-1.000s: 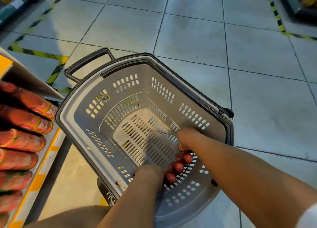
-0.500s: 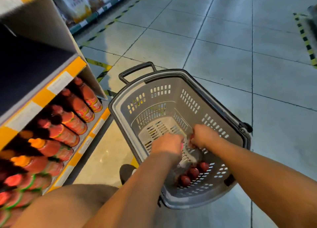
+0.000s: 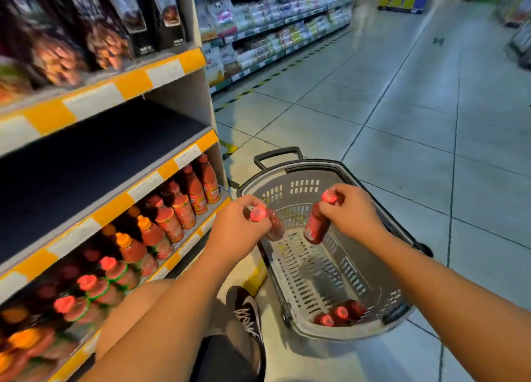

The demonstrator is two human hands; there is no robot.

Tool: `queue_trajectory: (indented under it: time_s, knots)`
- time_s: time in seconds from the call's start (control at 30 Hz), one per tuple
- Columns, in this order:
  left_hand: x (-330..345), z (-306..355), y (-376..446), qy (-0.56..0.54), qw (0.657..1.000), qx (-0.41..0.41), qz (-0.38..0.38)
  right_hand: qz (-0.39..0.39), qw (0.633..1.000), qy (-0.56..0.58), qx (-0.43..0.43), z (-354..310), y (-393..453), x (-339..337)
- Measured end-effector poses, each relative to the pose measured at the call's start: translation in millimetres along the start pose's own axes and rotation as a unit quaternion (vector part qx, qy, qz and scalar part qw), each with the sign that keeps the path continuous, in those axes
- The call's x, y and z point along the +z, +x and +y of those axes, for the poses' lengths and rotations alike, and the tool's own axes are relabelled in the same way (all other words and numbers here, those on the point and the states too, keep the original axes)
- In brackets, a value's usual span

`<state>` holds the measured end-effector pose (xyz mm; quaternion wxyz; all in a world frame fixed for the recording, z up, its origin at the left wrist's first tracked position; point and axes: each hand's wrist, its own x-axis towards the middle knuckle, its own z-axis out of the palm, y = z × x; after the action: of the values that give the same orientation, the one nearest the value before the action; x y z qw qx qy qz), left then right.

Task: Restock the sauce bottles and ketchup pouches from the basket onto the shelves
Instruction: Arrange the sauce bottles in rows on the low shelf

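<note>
Left hand (image 3: pixel 234 229): gripped sauce bottle (image 3: pixel 271 223) by neck | right hand (image 3: pixel 352 213): gripped second bottle (image 3: pixel 317 223) | both held above basket (image 3: pixel 287 177)

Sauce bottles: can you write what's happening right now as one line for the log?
left hand grips sauce bottle | right hand grips second bottle | both above basket | three bottles left inside

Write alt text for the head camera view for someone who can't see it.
Each hand lifts a red sauce bottle by its neck above a grey basket: left hand, left bottle; right hand, right bottle. Three more bottles lie in the basket, beside the stocked bottom shelf.
</note>
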<state>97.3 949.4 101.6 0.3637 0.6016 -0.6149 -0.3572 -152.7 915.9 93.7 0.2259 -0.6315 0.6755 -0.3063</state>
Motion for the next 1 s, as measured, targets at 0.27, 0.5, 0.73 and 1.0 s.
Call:
queue_trajectory:
  time_s: [0.27,0.5,0.73,1.0]
  knots:
    - [-123.9,23.6,-49.8,-0.053,0.99,0.035,0.129,0.018,0.993,0.059,-0.098,-115.5,-13.1,-10.2]
    - [-228.6,30.6,-105.6,-0.075,0.979,0.025,0.189,-0.048,0.978,0.102,-0.177,-215.6,-43.2,0.9]
    - [-312.1,17.5,-175.6,-0.006,0.969,0.003,0.246,-0.18,0.959,0.134,-0.175,-295.1,-73.2,33.3]
    - [-381.4,-21.7,-267.2,0.124,0.944,-0.04,0.302,-0.374,0.906,0.099,-0.169,-367.2,-129.8,100.1]
